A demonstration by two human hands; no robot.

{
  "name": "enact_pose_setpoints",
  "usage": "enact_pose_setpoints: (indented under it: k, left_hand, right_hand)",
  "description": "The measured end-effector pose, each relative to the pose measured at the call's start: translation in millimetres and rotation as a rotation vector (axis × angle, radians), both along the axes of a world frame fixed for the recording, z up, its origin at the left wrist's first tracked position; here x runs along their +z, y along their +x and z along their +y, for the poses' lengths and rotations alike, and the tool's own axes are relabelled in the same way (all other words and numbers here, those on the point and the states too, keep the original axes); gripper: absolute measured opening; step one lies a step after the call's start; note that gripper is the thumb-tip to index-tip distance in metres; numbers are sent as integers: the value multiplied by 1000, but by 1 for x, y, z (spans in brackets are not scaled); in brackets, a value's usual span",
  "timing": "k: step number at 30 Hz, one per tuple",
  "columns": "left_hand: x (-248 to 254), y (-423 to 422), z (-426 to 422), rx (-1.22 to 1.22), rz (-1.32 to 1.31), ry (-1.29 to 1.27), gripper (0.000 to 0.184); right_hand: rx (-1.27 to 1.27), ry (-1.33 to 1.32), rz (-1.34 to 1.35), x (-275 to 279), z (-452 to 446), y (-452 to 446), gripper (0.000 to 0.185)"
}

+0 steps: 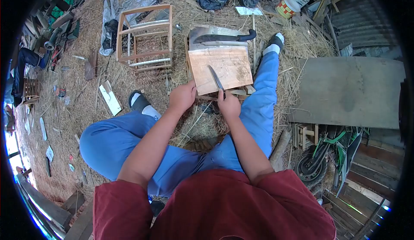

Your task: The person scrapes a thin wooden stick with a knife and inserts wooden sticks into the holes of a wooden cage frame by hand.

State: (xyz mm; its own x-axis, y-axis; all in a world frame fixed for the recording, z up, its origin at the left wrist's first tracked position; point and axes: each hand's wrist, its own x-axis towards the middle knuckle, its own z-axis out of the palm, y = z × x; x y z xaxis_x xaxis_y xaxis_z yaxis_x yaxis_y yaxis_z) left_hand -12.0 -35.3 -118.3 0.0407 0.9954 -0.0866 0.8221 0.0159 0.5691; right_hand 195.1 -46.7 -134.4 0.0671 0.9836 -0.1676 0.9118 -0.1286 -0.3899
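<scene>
- Here's the right hand, narrow and wrapped around the dark handle of a knife; we see the blade reach out ahead of the fist, over the wooden board, its tip slanting away to the left.
- Over to the left hand: it's curled at the board's near left edge, and we can't tell what, if anything, its fingers pinch.
- The board sits just ahead of both hands, between them and a machete, which lies crosswise past the far edge on a worn, greyish surface.
- For lettering, we look to the bucket at the far right: white, with a red and yellow pattern, any words too small for us to read.
- Now textures: the board is flat, pale and four-cornered, with darker blotches toward its right side; the knife blade is slim and pointed, the machete's broad and dark, its black handle hooked at the end.
- Left of the board, we spot an open wooden frame of slim bars, standing on straw-strewn ground.
- Right, a flat grey sheet sits near a green motorbike with a knobbly black tyre.
</scene>
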Motion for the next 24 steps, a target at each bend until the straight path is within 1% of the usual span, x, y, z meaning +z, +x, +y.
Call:
enact_pose_setpoints:
  k: [1, 2, 3, 5, 6, 7, 9, 10, 13, 15, 17, 18, 19, 21, 22, 23, 24]
  left_hand:
    - [0, -1, 0, 4, 1, 1, 20]
    - [0, -1, -1, 2, -7, 16, 20]
    - [0, 0, -1, -3, -16, 32, 20]
    - [-1, -1, -1, -15, -14, 34, 21]
    - [-2, -1, 0, -24, -10, 36, 21]
    - [-2, 0, 0, -21, -12, 38, 21]
    - [-3, -1, -1, -21, -16, 58, 21]
    - [-2, -2, -1, -22, -13, 58, 21]
    - [-2, -1, -1, -36, -4, 38, 21]
    - [-2, -1, 0, -38, 26, 12, 20]
    - [-3, -4, 2, -40, 9, 7, 20]
    - [-3, -3, 1, -49, -12, 0, 20]
    - [-4, -2, 1, -52, -15, 0, 20]
    - [-5, -3, 2, -42, -12, -22, 21]
    - [-5, -4, 2, -43, -11, -21, 21]
    - [-5, -5, 2, -47, -1, -30, 21]
    - [-3, -4, 2, -52, 7, -39, 22]
  right_hand:
    - [-114, -7, 20, 0, 2, -2, 49]
    - [-15, -62, -6, 1, -5, -2, 50]
    - [-18, -62, -5, 6, -7, -2, 50]
    - [62, -88, -40, 16, -7, 3, 50]
    - [-116, -15, 28, 9, 2, 5, 49]
    - [-113, -14, 26, 3, 1, 8, 49]
    - [19, -22, -13, -5, -4, 9, 48]
    - [18, -22, -11, -7, -3, 9, 48]
    - [-133, 41, 3, -6, 4, 18, 47]
    - [-124, 17, -19, -2, 1, 13, 47]
    - [211, -28, -107, 7, -11, 8, 48]
    - [116, 4, -95, -3, -7, 13, 48]
    - [114, 4, -97, -9, -3, 16, 48]
    - [-161, 44, -50, -14, 4, 18, 50]
    - [-51, 17, -38, -12, -2, 15, 51]
    - [-54, 17, -38, -10, -3, 14, 51]
    - [27, -12, -51, -5, -4, 14, 51]
